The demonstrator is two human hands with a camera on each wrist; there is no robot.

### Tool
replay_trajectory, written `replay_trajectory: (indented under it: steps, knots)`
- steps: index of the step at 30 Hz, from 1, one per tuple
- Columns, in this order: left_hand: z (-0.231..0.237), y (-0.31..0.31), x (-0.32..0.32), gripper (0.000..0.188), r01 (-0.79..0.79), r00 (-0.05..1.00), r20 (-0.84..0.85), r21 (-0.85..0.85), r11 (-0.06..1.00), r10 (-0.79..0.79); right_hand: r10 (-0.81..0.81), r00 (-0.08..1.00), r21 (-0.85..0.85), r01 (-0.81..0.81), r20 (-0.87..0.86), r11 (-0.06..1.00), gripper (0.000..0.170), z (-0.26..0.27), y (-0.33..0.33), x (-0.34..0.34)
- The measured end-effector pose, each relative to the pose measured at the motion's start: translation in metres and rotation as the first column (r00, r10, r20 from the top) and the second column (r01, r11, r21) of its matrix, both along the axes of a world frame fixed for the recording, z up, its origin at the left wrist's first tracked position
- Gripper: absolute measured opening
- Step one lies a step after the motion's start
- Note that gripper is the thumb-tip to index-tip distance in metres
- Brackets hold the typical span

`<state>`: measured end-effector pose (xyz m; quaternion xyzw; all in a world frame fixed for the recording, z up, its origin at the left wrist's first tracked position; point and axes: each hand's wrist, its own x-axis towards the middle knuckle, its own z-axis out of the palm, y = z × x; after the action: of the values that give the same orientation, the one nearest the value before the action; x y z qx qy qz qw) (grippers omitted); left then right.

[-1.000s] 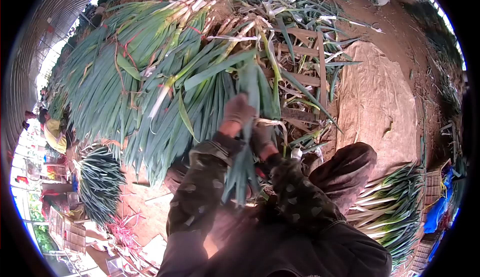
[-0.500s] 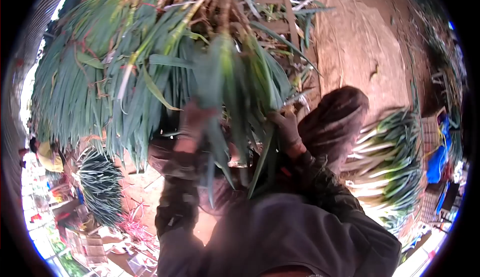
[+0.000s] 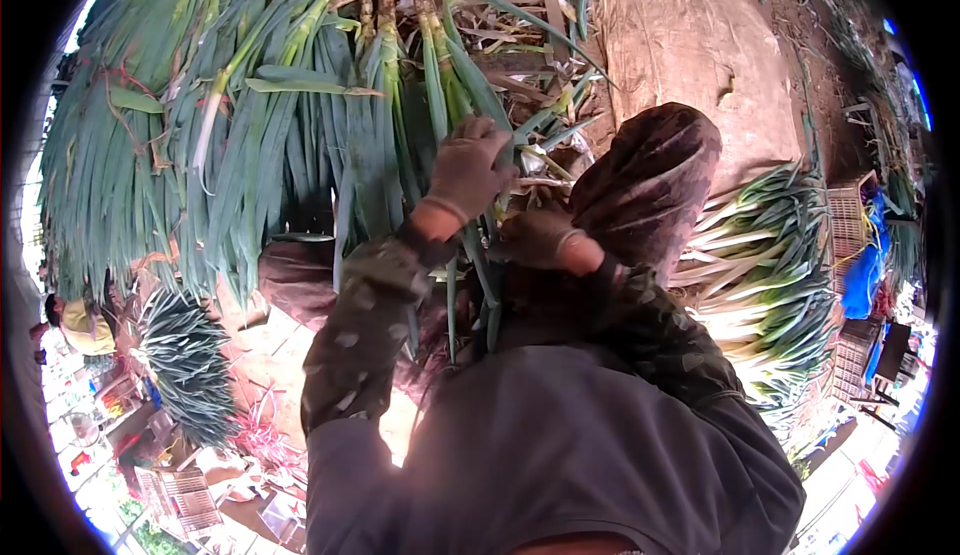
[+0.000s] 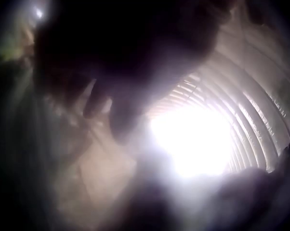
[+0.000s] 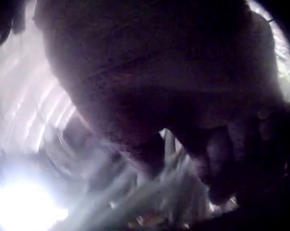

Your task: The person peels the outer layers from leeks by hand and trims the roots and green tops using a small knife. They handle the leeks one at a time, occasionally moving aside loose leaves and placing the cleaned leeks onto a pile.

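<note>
Right hand [image 3: 540, 238]: gloved, low over your lap, inside your right knee [image 3: 650, 180], near the hanging leaf ends. Its fingers look bent; cannot tell whether they grasp anything.

Left hand [image 3: 465, 170]: gloved, slightly farther out, over the leaves at the right edge of the leeks [image 3: 270, 145]. Fingers bent; whether they clench on leaves or only rest against them, cannot tell. Left wrist view dark and blurred, no help.

Leeks: a broad heap ahead and to your left, leaves draping towards you, stems [image 3: 388, 65] at the far side. Judged handling: single plants light, a bunch heavier; leaves limp, probably slick, easily creased or torn; stems firmer. Best hold probably round several stems just below where the leaves fan out, your other hand supporting the leaves.

To your right, past the knee: a pile of pale-stemmed leeks [image 3: 760, 295]. To your left: a smaller bundle [image 3: 180, 365].

Farther out: a tan sheet [image 3: 690, 65] on the ground, and wooden slats [image 3: 548, 5] beside the stems.
</note>
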<state>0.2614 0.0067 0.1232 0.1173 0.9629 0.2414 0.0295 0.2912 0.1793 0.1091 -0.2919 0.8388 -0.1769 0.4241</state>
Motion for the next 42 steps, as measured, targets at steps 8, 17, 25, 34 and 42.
replay_trajectory:
  steps: [8, 17, 25, 34, 42]
  knots:
    - [-0.072, -0.023, 0.017, 0.02, 0.085, 0.996, 0.013, -0.484, 0.871, -0.09, 0.02, 0.98, 0.336, 0.049, -0.198, 0.941, 0.042, -0.022, 0.076, -0.068]
    - [-0.105, -0.027, 0.027, 0.02, 0.047, 0.966, -0.237, -0.215, 0.975, -0.099, 0.028, 0.958, 0.06, -0.011, -0.286, 0.998, 0.048, -0.147, 0.045, -0.045]
    - [-0.106, -0.033, 0.026, 0.023, -0.027, 0.998, -0.062, -0.016, 0.999, 0.026, -0.108, 0.99, -0.324, 0.072, -0.092, 0.943, 0.051, -0.044, 0.106, -0.018]
    - [-0.082, -0.025, 0.025, 0.018, 0.12, 0.988, 0.092, 0.048, 0.992, -0.124, -0.552, 0.829, -0.785, 0.4, 0.09, 0.473, 0.058, 0.128, 0.154, 0.008]
    - [0.034, -0.008, 0.016, 0.043, -0.304, 0.918, 0.375, 0.876, 0.374, -0.133, -0.539, 0.789, -0.746, 0.163, -0.295, 0.646, 0.031, -0.01, 0.057, 0.015]
